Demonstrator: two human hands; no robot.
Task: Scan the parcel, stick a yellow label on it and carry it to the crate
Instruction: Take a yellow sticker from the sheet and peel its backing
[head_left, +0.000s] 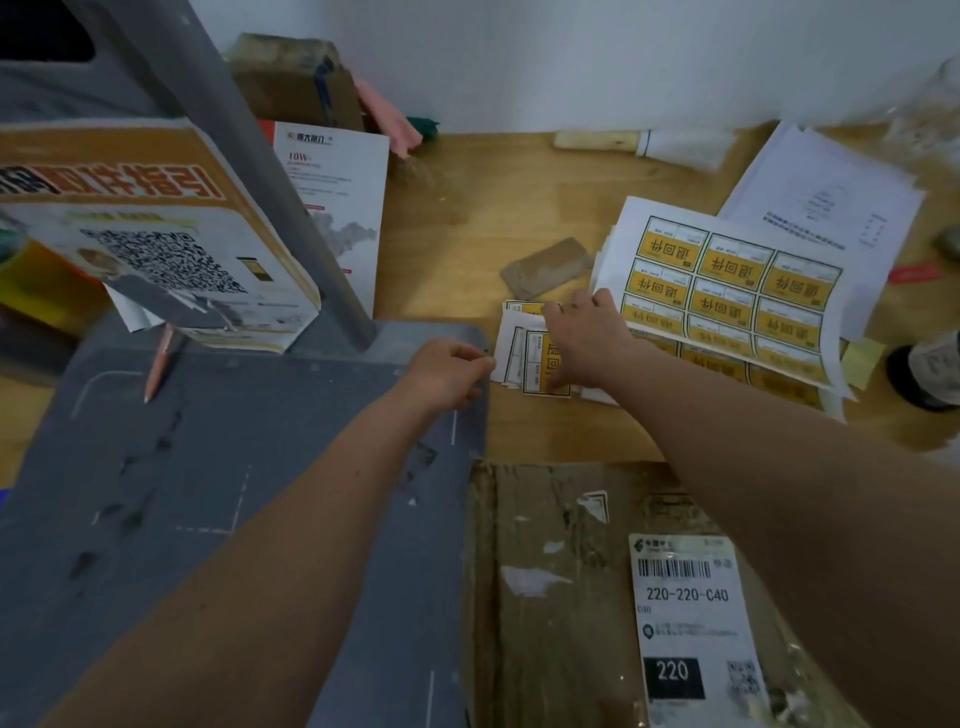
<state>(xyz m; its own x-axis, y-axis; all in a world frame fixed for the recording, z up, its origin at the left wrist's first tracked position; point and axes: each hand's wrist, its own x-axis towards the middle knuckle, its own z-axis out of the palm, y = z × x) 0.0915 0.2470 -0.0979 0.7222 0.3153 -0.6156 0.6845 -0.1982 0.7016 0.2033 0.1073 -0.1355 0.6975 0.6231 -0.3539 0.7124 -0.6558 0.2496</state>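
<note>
A worn cardboard parcel (582, 597) lies at the bottom right, with a white shipping label (691, 613) reading 220-220-C40 on top. Beyond it a small pile of cut yellow labels (527, 358) lies on the wooden table. My right hand (587, 338) rests palm-down on that pile, fingers spread over the top label. My left hand (449, 371) is beside the pile's left edge, fingertips pinched together at the paper's border. A full sheet of yellow labels (727, 280) lies just right of my right hand.
A grey scanner platform (208, 493) with a slanted post (249, 156) fills the left. A poster with a QR code (156, 244) leans on it. White papers (826, 192), a brush (639, 143), a brown block (545, 267) and a pencil (158, 364) lie around.
</note>
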